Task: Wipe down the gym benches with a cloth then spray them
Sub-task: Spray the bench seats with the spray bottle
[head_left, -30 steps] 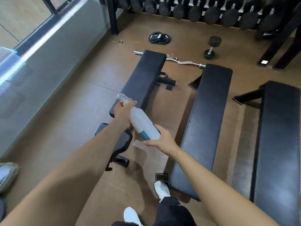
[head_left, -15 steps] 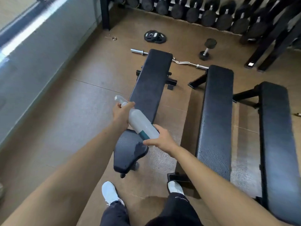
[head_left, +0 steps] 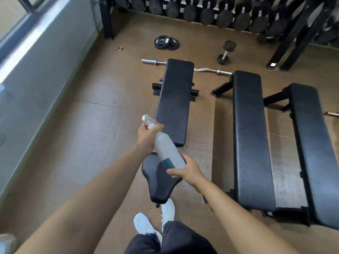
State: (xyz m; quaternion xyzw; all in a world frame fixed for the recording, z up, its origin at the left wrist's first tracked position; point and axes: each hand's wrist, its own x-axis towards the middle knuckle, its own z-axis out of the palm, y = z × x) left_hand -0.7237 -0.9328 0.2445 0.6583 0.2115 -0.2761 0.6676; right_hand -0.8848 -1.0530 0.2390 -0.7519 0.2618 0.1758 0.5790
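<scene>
Fingers [head_left: 158,126] of the left hand [head_left: 146,134] are curling round the neck of a spray bottle [head_left: 167,150], just below its white nozzle [head_left: 146,118], while the right hand [head_left: 186,171] is gripping the bottle's base, thumb lying across the teal band. The bottle is hanging tilted in the air, nozzle end pointing away from the person, above the gap between the seat pad [head_left: 157,182] and the long back pad [head_left: 174,99] of the left bench. A middle bench [head_left: 251,140] and a right bench [head_left: 315,153] are lying alongside it on the brown floor [head_left: 91,136], each apart from the next. Beyond the benches' far ends, a curl bar [head_left: 207,70], a dumbbell [head_left: 226,52] and a stack of weight plates [head_left: 166,42] are resting on the floor, and a rack of dumbbells [head_left: 220,13] is running along the far edge. White shoes [head_left: 145,224] are standing at the near end of the seat pad.
</scene>
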